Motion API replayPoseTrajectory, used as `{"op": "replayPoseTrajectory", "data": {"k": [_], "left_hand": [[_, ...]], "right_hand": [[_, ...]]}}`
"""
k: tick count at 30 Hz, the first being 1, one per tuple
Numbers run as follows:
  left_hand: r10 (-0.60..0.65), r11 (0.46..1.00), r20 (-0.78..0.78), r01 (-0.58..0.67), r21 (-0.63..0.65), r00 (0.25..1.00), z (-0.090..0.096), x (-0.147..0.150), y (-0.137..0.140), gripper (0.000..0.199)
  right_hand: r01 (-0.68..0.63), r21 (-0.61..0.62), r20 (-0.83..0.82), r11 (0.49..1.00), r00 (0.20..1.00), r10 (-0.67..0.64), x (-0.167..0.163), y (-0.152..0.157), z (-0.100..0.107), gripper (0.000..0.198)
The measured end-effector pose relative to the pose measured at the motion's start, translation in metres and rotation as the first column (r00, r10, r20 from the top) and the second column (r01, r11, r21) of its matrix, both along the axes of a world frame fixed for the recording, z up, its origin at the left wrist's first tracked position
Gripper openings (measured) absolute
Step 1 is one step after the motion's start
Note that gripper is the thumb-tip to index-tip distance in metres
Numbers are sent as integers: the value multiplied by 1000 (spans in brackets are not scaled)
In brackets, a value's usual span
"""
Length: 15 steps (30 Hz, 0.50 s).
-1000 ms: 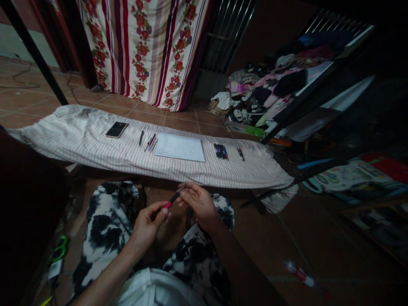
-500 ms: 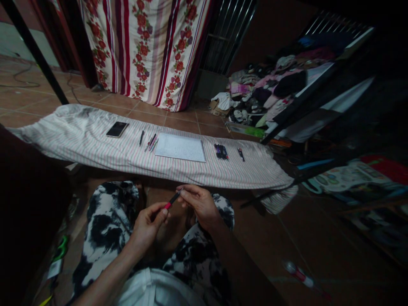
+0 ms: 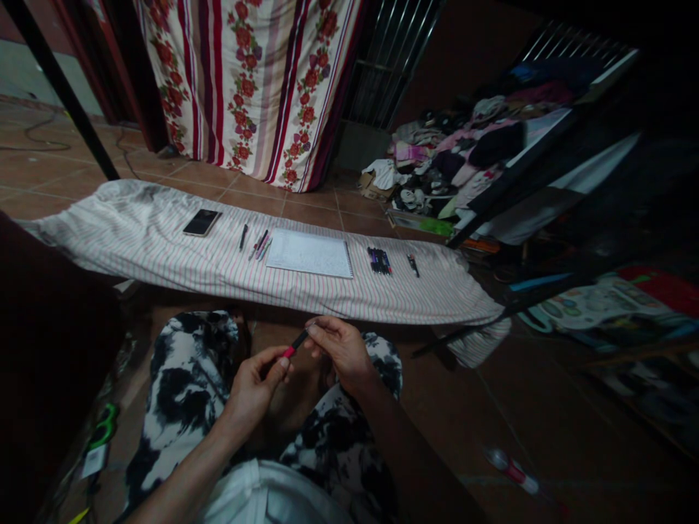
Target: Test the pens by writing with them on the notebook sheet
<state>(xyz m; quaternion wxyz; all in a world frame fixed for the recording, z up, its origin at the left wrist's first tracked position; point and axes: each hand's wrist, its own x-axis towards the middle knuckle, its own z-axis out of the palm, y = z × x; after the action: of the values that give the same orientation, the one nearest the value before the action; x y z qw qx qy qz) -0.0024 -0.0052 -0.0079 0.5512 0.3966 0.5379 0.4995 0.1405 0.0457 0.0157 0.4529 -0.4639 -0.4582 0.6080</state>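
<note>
Leftmost from my remote seat, one green-handled object [image 3: 103, 426] sits low, well to the left of the left hand. One patterned trouser leg [image 3: 183, 393] comes next, just left of that hand. Ahead of both hands stretches one striped cloth [image 3: 218, 276], its near edge just past the fingertips. On it, far ahead and to the left of the left hand, I count one phone [image 3: 202, 223], then one lone black pen [image 3: 243, 236], then a small cluster of coloured pens [image 3: 261, 245], three or more, too bunched to number surely.

The left hand [image 3: 256, 378] is closed, thumb and fingers pinching the red end of one red-and-black pen [image 3: 298, 342]. That pen slants up between the two hands, over the gap between the knees. Straight ahead lies one spiral notebook [image 3: 309, 252], with a band of bare cloth between it and the near edge. The right hand [image 3: 341, 353] has its thumb and fingertips nipped on the pen's dark end.

Ahead and right of the right hand lies one row of dark pens [image 3: 378, 260], several, uncountable; farther right, one small dark item [image 3: 413, 265]. Bare cloth separates them. One bottle [image 3: 512, 469] lies low on the floor, well right of the right hand.
</note>
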Motion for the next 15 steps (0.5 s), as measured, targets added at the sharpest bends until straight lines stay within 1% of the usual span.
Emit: {"op": "replayPoseTrajectory", "data": {"k": [5, 8, 12, 15], "left_hand": [[3, 1000, -22, -3, 5, 1000, 1, 1, 0, 30], [1, 1000, -15, -1, -1, 1000, 2, 0, 0, 31], [-11, 1000, -1, 11, 0, 1000, 4, -1, 0, 29], [-22, 1000, 13, 23, -18, 1000, 6, -1, 0, 29]], "right_hand": [[19, -4, -28, 1000, 999, -19, 0, 1, -2, 25], [-3, 9, -36, 1000, 999, 3, 0, 0, -2, 25], [-34, 5, -72, 999, 997, 34, 2, -1, 0, 31], [-54, 18, -43, 998, 998, 55, 4, 0, 0, 31]]}}
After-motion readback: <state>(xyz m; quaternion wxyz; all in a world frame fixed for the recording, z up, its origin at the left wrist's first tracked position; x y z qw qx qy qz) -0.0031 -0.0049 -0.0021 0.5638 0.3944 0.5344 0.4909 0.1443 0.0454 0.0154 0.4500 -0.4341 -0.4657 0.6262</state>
